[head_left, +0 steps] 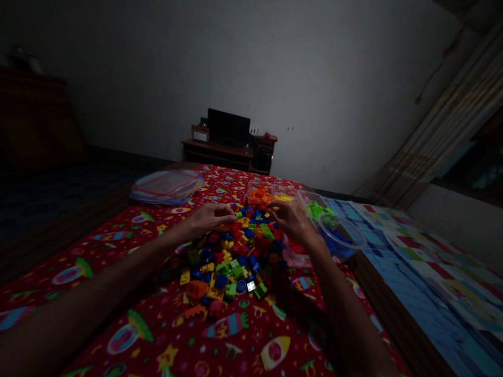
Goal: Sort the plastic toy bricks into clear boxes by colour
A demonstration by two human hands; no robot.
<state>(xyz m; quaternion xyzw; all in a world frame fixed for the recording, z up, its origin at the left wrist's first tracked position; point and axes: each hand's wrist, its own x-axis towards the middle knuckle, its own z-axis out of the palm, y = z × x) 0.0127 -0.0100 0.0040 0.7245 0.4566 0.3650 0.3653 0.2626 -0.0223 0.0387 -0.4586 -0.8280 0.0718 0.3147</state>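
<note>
A heap of toy building bricks [228,256] in several colours lies on the red patterned cloth [165,298]. At its far left edge is my left hand [210,217], thumb and fingers pinched together; anything between them is too small to tell. Over the far right side of the pile, my right hand [291,219] has its fingers curled in, and their tips do not show what they hold. Just beyond it are orange bricks [259,195] and yellow bricks [283,198] in clear containers. Green bricks [315,210] sit in another clear container to the right.
A clear round-rimmed tub [363,242] with blue bricks stands at the right edge. A pinkish container [298,260] is partly behind my right forearm. Stacked plastic lids [167,186] lie at the far left. A monitor [228,127] stands on a low desk by the wall.
</note>
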